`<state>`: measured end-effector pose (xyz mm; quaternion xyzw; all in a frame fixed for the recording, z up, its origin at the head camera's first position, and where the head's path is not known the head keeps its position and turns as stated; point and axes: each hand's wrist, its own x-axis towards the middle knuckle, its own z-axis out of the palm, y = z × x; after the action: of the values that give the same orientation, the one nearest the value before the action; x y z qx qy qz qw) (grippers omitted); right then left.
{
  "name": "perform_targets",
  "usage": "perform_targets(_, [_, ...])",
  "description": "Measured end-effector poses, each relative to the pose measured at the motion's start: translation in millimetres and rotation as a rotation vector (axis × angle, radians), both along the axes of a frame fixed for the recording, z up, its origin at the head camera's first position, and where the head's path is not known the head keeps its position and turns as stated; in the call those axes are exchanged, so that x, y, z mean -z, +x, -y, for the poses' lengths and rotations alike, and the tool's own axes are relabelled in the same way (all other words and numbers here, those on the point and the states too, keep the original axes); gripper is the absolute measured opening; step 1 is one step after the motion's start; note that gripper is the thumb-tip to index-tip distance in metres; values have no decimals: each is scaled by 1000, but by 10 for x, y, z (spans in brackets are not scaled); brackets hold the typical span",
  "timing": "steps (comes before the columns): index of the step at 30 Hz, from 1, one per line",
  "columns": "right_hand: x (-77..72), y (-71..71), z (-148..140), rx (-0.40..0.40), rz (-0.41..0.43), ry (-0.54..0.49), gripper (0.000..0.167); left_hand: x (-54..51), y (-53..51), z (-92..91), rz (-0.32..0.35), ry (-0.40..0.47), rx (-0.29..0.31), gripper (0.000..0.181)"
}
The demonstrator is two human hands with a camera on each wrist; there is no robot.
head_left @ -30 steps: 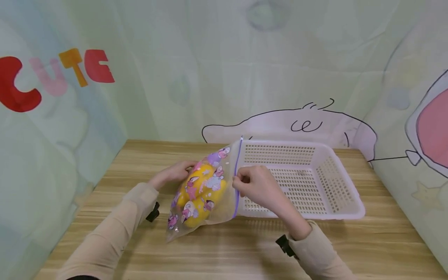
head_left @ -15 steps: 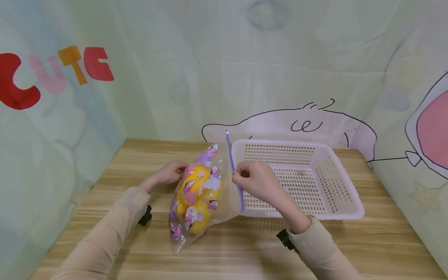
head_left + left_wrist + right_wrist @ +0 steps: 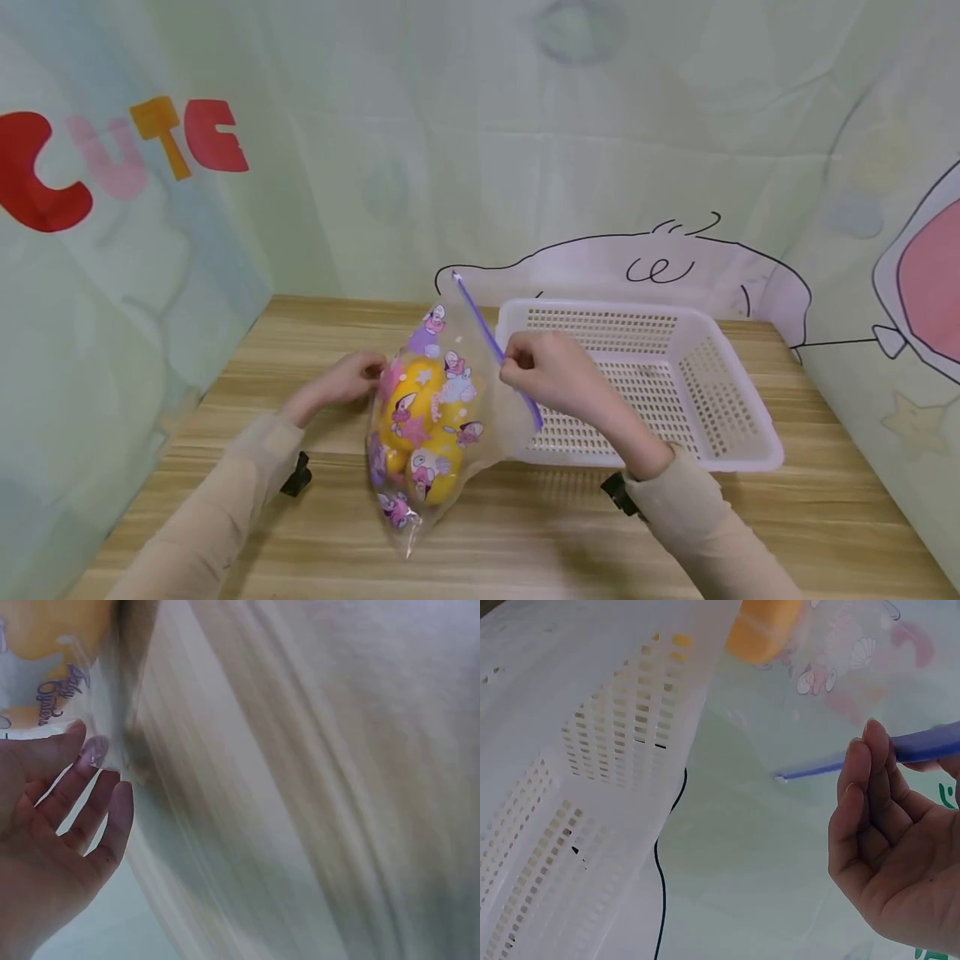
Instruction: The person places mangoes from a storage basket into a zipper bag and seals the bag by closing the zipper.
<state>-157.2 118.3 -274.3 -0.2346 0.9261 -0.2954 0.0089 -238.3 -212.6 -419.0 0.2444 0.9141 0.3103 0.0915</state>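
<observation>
A clear printed zipper bag with several yellow items inside hangs tilted over the table, left of the basket. Its purple zip strip runs slantwise along the right side. My right hand pinches this strip between thumb and fingertips near its middle. On the bag's left side, my left hand pinches the edge of the plastic with thumb and index finger. The left wrist view has the other fingers of that hand loosely bent. What the yellow items are cannot be told through the print.
A white plastic basket with slotted walls stands right behind my right hand on the wooden table. Printed fabric walls the table at the back and both sides.
The bag has turned: the zip's upper end swung left and its lower end right. My left hand has moved slightly left, while my right hand keeps its grip in nearly the same place.
</observation>
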Motion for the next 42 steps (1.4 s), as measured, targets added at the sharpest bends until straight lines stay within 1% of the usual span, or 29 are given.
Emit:
perform_targets(4, [-23, -59, 3, -21, 5, 18, 9, 1, 62, 45, 1, -11, -17, 2])
perform_targets(7, [-47, -114, 19, -31, 4, 40, 10, -1, 114, 69, 29, -21, -41, 2])
perform_targets(9, [-71, -146, 31, -34, 8, 57, 10, -6, 149, 83, 34, -28, -48, 2])
perform_targets(16, [-138, -247, 85, -58, 19, 145, 9, -30, 281, 138, 45, -50, -73, 5])
perform_targets(19, [-157, -280, 100, -71, 31, 173, 8, -47, 339, 168, 46, -50, -82, 5])
perform_targets(24, [-175, -344, 130, -82, 74, 187, 10, -48, 421, 228, 57, -66, -117, 6])
perform_targets(26, [-173, -375, 140, -86, 85, 196, 11, -55, 458, 250, 70, -58, -131, 5])
perform_targets(32, [-167, -468, 185, -101, 75, 227, 10, -82, 572, 326, 76, -9, -121, 6])
perform_targets(35, [-172, -513, 224, -100, 71, 245, 11, -93, 623, 361, 103, 1, -124, 6])
perform_targets(42, [-161, -631, 338, -82, 39, 295, 26, -131, 760, 440, 151, 2, -173, 7])
